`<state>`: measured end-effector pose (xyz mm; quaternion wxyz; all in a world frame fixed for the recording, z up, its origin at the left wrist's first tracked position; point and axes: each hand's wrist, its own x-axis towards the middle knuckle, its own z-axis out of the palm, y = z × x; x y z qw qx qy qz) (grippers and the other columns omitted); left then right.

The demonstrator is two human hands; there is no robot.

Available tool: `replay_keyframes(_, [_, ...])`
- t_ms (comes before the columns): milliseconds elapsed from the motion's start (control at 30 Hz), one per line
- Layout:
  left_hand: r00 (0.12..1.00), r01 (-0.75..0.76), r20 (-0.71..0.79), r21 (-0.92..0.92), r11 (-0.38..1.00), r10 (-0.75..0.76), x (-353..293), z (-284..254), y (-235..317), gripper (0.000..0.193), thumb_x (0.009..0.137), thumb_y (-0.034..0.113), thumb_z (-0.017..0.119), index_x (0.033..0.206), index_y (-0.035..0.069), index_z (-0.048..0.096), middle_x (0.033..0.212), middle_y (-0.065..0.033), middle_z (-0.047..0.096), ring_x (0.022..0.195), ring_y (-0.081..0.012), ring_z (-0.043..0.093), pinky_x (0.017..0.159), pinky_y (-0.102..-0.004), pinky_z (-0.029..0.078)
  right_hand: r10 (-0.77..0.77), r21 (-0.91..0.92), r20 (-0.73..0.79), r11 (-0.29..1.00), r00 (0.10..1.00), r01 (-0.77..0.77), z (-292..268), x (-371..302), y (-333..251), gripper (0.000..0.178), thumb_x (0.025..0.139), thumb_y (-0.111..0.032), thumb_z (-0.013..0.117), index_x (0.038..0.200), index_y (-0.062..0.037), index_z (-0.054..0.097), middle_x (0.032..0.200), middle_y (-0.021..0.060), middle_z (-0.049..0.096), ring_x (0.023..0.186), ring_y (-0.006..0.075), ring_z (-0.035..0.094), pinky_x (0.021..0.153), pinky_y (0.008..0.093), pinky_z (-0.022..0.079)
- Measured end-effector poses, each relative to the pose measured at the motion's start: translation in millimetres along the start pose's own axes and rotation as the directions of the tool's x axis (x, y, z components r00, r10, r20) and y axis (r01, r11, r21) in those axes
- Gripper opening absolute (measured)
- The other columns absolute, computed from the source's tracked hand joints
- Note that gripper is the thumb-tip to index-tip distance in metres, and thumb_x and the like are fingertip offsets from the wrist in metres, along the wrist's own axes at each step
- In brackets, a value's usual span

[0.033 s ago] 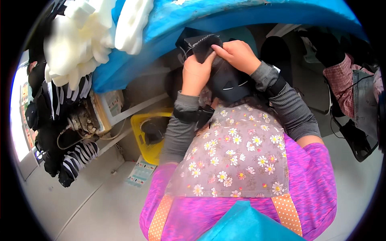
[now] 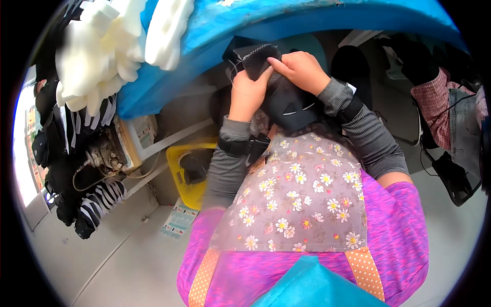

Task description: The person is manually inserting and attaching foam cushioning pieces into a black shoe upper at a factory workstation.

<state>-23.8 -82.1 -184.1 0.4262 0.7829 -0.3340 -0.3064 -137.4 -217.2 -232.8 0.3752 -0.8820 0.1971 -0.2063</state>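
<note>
Both hands hold a black mesh fabric piece (image 2: 262,57) with a pale stitched edge, up in front of my lap. My left hand (image 2: 249,92) pinches its lower edge between thumb and fingers. Close against it, my right hand (image 2: 302,70) grips the other side, thumb pointing left. A thin pale thread hangs at the left of the piece. Below the hands, smooth black material (image 2: 291,110) with two short light slits lies over the top of my floral apron (image 2: 302,189); I cannot tell whether it joins the mesh.
A blue-covered table edge (image 2: 317,20) arches across the front, with white foam pieces (image 2: 99,56) at its left. Striped black-and-white items (image 2: 102,202) hang lower left. A yellow basket (image 2: 179,179) stands by my left arm. At right sits a person in a checked sleeve (image 2: 434,100).
My hands and the mesh piece have shifted very slightly to the left. The grip looks the same.
</note>
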Motion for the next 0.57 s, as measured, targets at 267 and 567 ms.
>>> replay_keyframes(267, [0.997,-0.057,-0.051,-0.058,0.997,0.054,0,7,-13,0.03,0.091,0.024,0.07,0.112,0.003,0.072,0.101,-0.0163,0.074,0.093,-0.0287,0.072,0.081,-0.0347,0.053,0.055,-0.001,-0.038,0.998,0.998,-0.055,1,-3,-9,0.053,0.097,-0.043,0.056,0.061,-0.0047,0.059,0.061,0.0147,0.059,0.061,0.0369,0.06,0.056,0.0455,0.047])
replay_keyframes(567, [0.962,-0.185,-0.179,0.127,0.974,0.206,-3,6,6,0.032,0.089,0.031,0.074,0.108,0.005,0.074,0.096,-0.0186,0.074,0.092,-0.0336,0.073,0.077,-0.0381,0.055,0.026,0.124,-0.198,0.992,0.98,-0.001,6,-10,-7,0.05,0.096,-0.039,0.061,0.06,-0.0046,0.057,0.06,0.0147,0.057,0.059,0.0362,0.058,0.053,0.0437,0.044])
